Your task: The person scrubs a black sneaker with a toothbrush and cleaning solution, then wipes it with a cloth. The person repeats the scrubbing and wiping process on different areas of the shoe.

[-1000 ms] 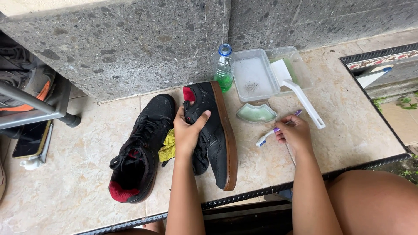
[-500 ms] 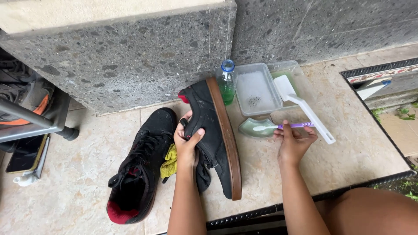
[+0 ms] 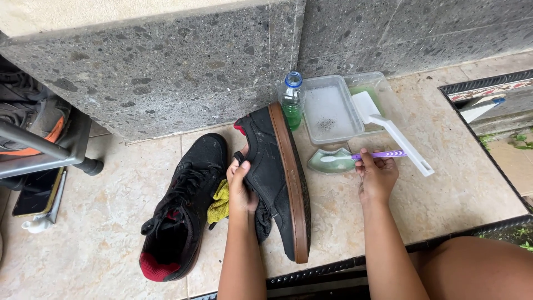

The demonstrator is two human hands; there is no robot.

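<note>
Gripping the shoe (image 3: 275, 178) on its side on the tiled floor (image 3: 444, 183), brown sole facing right, our left hand (image 3: 241, 189) was closed around its upper. Our right hand (image 3: 377, 178) pinched a purple toothbrush (image 3: 361, 156), its head resting in a small dish (image 3: 330, 161) of greenish liquid. Just left lay the other shoe (image 3: 183, 211) with a yellow cloth (image 3: 220, 203) between them. Behind stood a bottle (image 3: 292, 100), a clear tub (image 3: 330, 108) and a white brush (image 3: 394, 133).
</note>
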